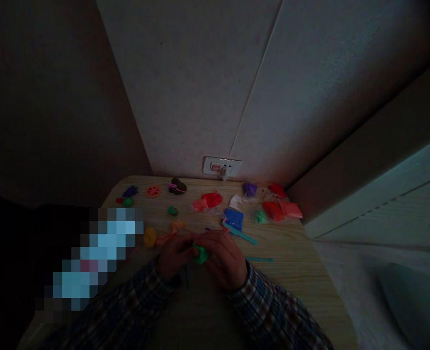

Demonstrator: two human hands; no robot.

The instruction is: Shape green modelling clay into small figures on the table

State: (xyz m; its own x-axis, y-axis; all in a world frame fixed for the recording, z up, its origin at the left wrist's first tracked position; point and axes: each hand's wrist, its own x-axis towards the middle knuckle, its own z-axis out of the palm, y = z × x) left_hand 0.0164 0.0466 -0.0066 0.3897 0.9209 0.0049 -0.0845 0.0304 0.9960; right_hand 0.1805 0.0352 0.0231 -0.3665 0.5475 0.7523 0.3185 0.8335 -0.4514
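Observation:
The scene is dim. My left hand (174,255) and my right hand (225,257) meet over a wooden table (295,272), both with fingers closed on a lump of green clay (201,253) held between them. Both sleeves are plaid. A teal stick tool (259,259) lies on the table just right of my right hand, and another teal tool (242,235) lies behind it.
Small clay pieces and packets are scattered at the back: blue (234,218), red (212,199), purple (249,189), orange-red (273,210), a yellow lump (150,236), an orange wheel (153,191). A wall socket (221,166) sits above the table's far edge. A blurred patch covers the left.

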